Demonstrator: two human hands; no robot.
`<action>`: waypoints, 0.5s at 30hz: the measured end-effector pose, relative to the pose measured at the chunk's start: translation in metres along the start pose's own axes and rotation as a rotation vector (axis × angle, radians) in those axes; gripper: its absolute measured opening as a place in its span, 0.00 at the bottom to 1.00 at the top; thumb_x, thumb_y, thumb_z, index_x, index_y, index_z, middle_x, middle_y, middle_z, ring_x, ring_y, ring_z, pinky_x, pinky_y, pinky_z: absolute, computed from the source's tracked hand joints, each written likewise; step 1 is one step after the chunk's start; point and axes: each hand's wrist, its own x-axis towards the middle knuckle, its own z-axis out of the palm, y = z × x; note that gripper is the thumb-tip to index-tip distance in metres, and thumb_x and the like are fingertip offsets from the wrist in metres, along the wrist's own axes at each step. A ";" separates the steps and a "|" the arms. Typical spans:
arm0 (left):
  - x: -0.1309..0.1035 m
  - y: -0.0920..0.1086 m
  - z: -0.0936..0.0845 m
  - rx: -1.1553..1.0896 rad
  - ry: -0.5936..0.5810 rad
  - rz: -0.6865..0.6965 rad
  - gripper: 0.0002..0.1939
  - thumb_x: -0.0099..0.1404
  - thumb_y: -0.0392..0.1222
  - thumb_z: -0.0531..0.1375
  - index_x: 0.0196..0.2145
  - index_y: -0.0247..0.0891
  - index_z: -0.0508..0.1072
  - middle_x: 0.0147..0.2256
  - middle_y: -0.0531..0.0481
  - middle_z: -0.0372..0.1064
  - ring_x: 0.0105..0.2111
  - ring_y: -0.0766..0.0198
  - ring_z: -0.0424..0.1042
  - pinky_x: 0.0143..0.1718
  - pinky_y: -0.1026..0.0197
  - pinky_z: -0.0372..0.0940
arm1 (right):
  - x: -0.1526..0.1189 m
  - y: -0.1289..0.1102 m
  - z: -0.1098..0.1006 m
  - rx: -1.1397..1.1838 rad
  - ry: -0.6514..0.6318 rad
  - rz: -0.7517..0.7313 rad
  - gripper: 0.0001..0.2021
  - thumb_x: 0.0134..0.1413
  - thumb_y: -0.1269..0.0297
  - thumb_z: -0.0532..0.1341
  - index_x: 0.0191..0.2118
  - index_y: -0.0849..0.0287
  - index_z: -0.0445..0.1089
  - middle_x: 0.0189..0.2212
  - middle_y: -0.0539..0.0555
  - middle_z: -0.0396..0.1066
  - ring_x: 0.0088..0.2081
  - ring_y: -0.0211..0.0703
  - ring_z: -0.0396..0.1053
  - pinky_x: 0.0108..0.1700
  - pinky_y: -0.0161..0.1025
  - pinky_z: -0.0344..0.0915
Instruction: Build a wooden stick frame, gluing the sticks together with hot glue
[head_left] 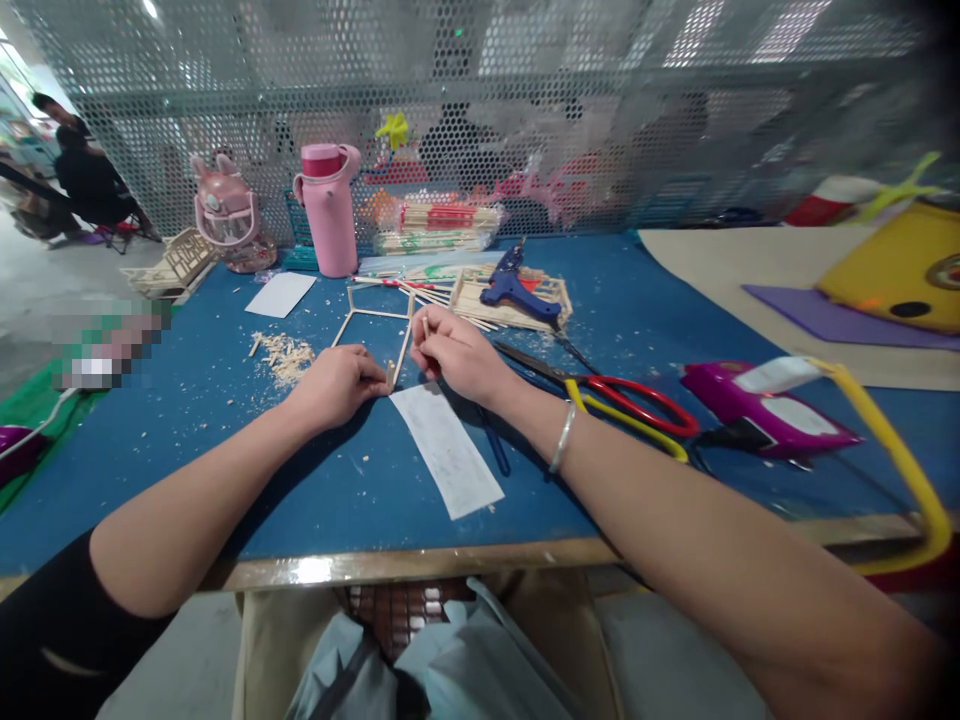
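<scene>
1. Left hand [337,385]: fingers drawn in narrow, steadying the near corner of the stick frame [380,313]. Exact grip on the short upright piece there cannot be told.
2. Right hand [461,355]: thumb and fingers closed on a short stick [425,326], just beside the frame's right side.
3. Frame: thin pale sticks, lying on the blue worktop [300,500] between and beyond the hands. Risk: a corner could twist or snap if the left fingers press unevenly; the sticks look slender.
4. Paper strip [450,455]: on the near side of the frame, its far end close to the left fingertips. Could slide or crease if a wrist brushes it.
5. Shavings [281,358]: loose pile left of the frame. Stray bits under a stick could leave it uneven.
6. Glue gun [514,285]: resting on a wooden stick tray [469,290], past the right hand. Heat not visible; if hot, a careless reach could burn, and a snagged cord could drag it.
7. Red-handled scissors [645,400]: beside the right forearm; a sideways elbow sweep could knock them.
</scene>
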 end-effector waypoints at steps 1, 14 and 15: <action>0.001 -0.001 0.000 0.010 0.004 0.011 0.06 0.57 0.40 0.60 0.30 0.38 0.77 0.30 0.49 0.70 0.30 0.65 0.68 0.34 0.64 0.59 | -0.001 -0.002 -0.001 -0.061 0.000 -0.019 0.05 0.44 0.73 0.48 0.28 0.58 0.56 0.18 0.44 0.56 0.19 0.32 0.53 0.24 0.32 0.52; 0.004 -0.010 -0.007 0.049 -0.042 0.147 0.11 0.59 0.34 0.55 0.35 0.40 0.77 0.33 0.49 0.73 0.31 0.66 0.68 0.33 0.65 0.59 | -0.003 -0.006 0.013 -0.591 -0.037 -0.121 0.08 0.47 0.66 0.56 0.28 0.63 0.71 0.20 0.49 0.65 0.23 0.33 0.55 0.27 0.32 0.49; 0.004 -0.011 -0.008 0.042 -0.036 0.140 0.10 0.58 0.34 0.56 0.35 0.40 0.77 0.33 0.50 0.73 0.31 0.66 0.69 0.33 0.65 0.59 | -0.003 -0.006 0.013 -0.596 -0.043 -0.121 0.08 0.47 0.66 0.56 0.28 0.63 0.71 0.20 0.49 0.65 0.22 0.32 0.55 0.27 0.32 0.49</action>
